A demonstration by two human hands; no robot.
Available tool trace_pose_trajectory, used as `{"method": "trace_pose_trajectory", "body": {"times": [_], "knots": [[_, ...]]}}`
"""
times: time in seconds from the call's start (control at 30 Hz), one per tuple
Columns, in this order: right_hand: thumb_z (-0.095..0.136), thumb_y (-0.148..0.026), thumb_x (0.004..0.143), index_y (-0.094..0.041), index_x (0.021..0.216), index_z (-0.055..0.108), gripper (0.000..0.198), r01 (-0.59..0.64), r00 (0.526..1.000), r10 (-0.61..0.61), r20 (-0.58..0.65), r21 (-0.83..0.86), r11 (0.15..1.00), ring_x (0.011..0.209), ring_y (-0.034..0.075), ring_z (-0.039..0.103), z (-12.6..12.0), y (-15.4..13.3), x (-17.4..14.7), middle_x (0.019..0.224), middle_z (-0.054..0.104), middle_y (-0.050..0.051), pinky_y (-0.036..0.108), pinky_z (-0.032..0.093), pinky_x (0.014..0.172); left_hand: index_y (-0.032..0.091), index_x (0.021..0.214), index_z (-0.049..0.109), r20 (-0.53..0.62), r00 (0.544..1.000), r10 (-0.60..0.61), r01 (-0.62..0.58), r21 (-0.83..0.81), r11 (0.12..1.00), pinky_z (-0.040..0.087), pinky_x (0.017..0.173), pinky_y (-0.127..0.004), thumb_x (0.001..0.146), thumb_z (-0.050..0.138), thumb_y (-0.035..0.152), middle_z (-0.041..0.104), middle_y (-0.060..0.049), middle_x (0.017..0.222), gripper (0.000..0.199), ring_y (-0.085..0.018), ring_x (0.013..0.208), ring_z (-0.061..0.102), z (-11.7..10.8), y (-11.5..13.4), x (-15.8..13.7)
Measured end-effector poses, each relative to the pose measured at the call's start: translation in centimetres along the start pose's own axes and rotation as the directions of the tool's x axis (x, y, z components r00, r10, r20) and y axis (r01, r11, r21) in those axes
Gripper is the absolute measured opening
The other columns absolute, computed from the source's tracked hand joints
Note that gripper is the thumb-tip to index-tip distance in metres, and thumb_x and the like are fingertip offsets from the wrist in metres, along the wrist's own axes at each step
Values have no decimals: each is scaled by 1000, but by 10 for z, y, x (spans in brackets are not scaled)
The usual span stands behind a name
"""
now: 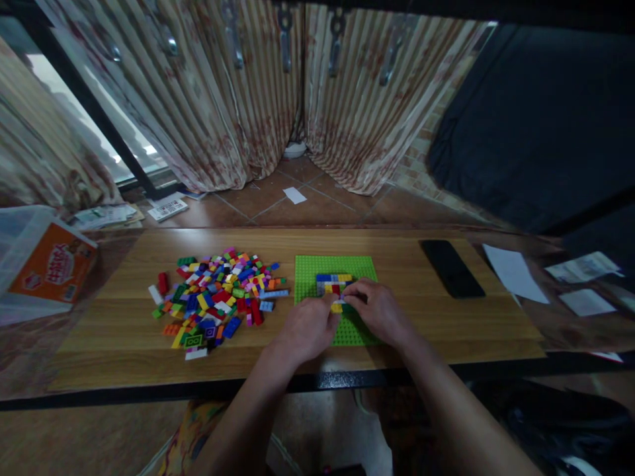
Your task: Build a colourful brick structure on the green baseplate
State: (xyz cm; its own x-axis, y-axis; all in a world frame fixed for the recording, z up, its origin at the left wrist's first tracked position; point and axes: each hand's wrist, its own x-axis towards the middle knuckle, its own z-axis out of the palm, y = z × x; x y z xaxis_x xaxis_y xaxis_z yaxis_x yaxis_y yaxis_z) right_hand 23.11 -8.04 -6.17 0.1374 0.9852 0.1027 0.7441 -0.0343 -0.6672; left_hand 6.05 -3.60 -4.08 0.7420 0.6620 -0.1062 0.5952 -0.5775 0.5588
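Observation:
A green studded baseplate [307, 272] lies on the table in front of me. On it sits a block of toy bricks in rows, with a blue row [325, 278] at the back and grey, yellow and red pieces nearer me. My left hand [310, 327] rests over the plate's left front part, fingers curled, its tips against the near side of these bricks. From the right, my right hand [378, 307] pinches at the same spot, on what looks like a small pale purple brick [342, 298]. Whatever is between the left fingers is hidden.
A heap of loose coloured bricks [218, 297] spreads left of the baseplate. A black phone [452, 268] lies to the right on the wooden table [397, 264]. Beyond the table's ends are a clear plastic tub [30, 218] and sheets of paper [514, 272].

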Motion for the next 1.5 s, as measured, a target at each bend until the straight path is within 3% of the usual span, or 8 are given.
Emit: {"method": "trace_pose_trajectory", "body": {"times": [0.3,0.8,1.0,1.17,1.5], "knots": [[62,-12,82,-19,79,67,9,17,1000,-16,-17,41,999,76,16,60,4,-6,2,80,65,2,30,44,74,13,113,61,-57,994,-93,88,-86,992,48,67,-28,88,46,19,69,-7,80,30,-18,71,64,-7,0,3],[62,-14,82,-21,78,69,11,19,999,-17,-28,59,998,77,16,61,10,-6,4,82,66,2,31,46,76,13,112,62,-62,995,-84,77,-98,992,50,68,-29,87,45,18,69,-6,78,30,-18,71,65,-7,-3,2],[66,-13,77,-21,77,71,10,-37,999,41,-19,150,988,78,16,65,11,-4,6,83,70,1,32,48,78,12,116,60,-48,996,-81,77,-88,993,50,68,-29,88,45,19,70,-7,80,33,-18,71,65,-7,-2,2],[66,-17,77,-22,89,72,14,-93,995,102,-19,277,956,82,18,69,8,-2,2,89,75,3,34,52,81,10,117,59,-39,996,-78,75,-75,994,50,67,-29,88,44,19,69,-7,77,33,-16,67,63,-9,-1,2],[60,-18,79,-21,84,71,13,-144,963,185,-196,204,968,80,18,69,-2,7,4,85,75,4,34,54,78,19,126,57,-46,999,-4,6,45,999,52,77,-32,91,45,22,71,-7,83,38,-19,79,67,-5,1,0]]}}
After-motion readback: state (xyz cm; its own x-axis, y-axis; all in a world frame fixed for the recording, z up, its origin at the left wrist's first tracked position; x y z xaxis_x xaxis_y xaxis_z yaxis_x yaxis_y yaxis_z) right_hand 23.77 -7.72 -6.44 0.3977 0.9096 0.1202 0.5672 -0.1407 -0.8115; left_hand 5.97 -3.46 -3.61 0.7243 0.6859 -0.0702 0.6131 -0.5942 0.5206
